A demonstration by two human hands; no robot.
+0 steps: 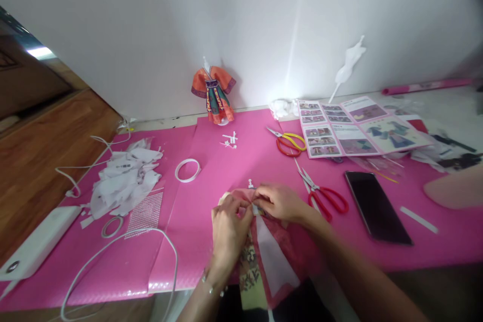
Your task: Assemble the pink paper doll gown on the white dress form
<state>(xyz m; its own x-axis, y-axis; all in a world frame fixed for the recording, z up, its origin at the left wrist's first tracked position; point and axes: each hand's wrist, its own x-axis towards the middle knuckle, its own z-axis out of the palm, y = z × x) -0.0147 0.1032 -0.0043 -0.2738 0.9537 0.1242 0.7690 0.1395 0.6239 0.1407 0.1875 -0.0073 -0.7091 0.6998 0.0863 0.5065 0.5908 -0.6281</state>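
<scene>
A small doll dress (277,266) in pink, white and patterned cream hangs over the table's front edge, and its lower part lies across a dark lap. The white neck knob (250,183) of a mini mannequin sticks out above its collar. My left hand (230,224) pinches the front of the dress at the chest. From the other side, my right hand (281,202) pinches the same spot, its fingertips close to the left ones. Whatever tiny piece may lie between the fingertips is hidden.
Around the pink mat (181,136) lie two scissors (289,143), a phone (377,206), an instruction sheet (339,128), a tape roll (187,170), white scraps (128,176) and a white cable (113,241). A dressed mannequin (213,90) stands behind; a bare one (349,65) leans against the wall.
</scene>
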